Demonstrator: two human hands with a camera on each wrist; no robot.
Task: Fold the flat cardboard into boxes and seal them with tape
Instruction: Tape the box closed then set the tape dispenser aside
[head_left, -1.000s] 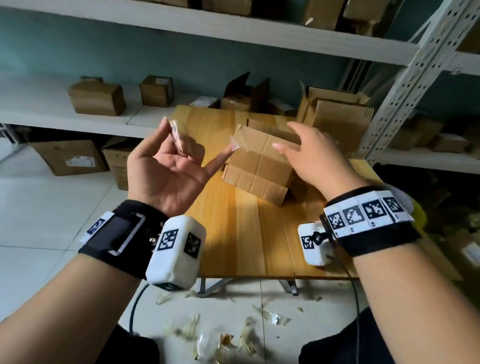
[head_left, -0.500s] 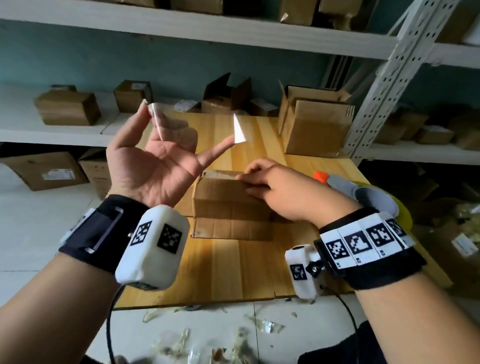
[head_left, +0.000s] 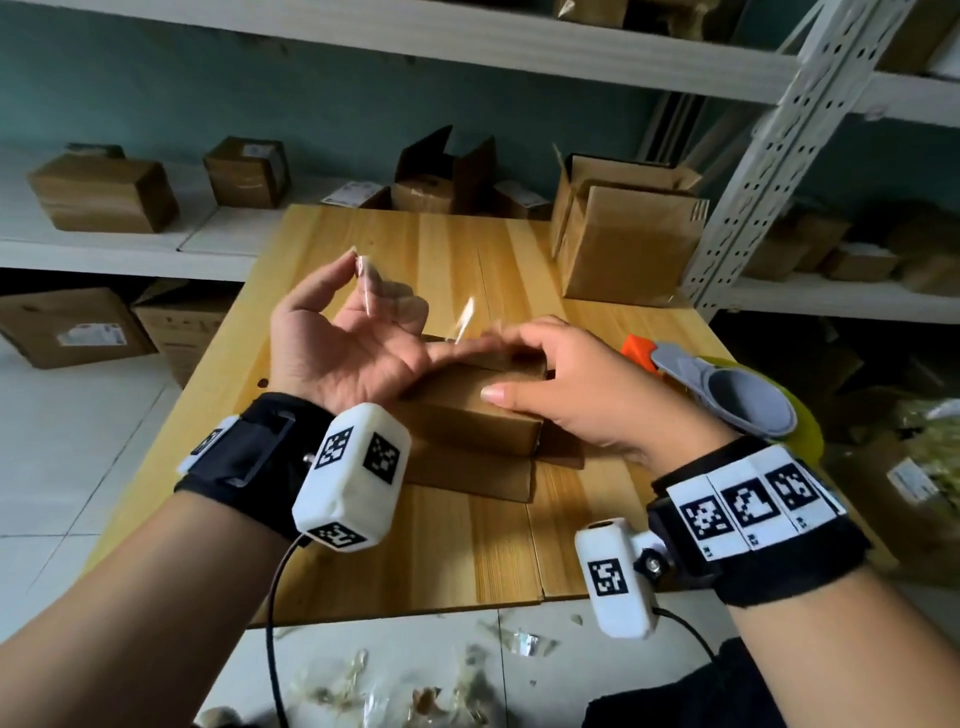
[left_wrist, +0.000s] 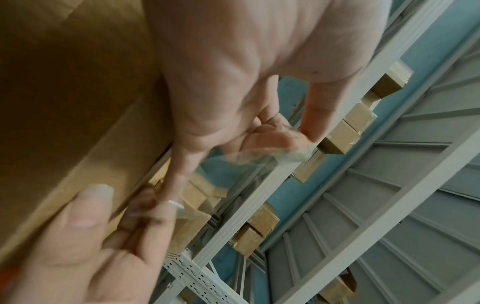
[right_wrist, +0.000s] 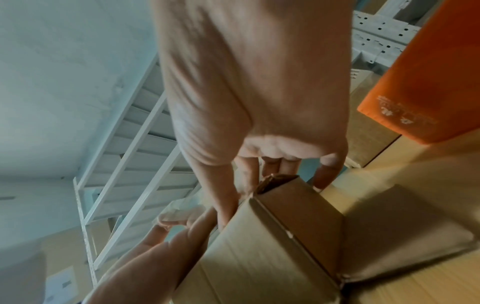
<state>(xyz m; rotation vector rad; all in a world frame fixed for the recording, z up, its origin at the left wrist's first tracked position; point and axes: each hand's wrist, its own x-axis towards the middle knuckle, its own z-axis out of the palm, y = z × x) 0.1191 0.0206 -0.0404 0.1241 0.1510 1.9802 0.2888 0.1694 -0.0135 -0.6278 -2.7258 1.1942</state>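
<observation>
Box (head_left: 475, 410) now set down on worktop (head_left: 467, 540), right hand (head_left: 566, 384) grasping its top flaps closed; left hand (head_left: 353, 343), fingers spread, has lowered tape strip (head_left: 415, 306) toward seam—sealing imminent.

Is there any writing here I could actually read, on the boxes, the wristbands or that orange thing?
None can be read for certain.
Right wristband: tiny characters under the black-and-white square codes, too small to read.
Orange tool: pale printed characters, upside down and blurred, unreadable.
Box under the shelf: white shipping label, print too small.
Labels on shelf boxes: blurred.
Wrist cameras: square codes only, no words.
</observation>
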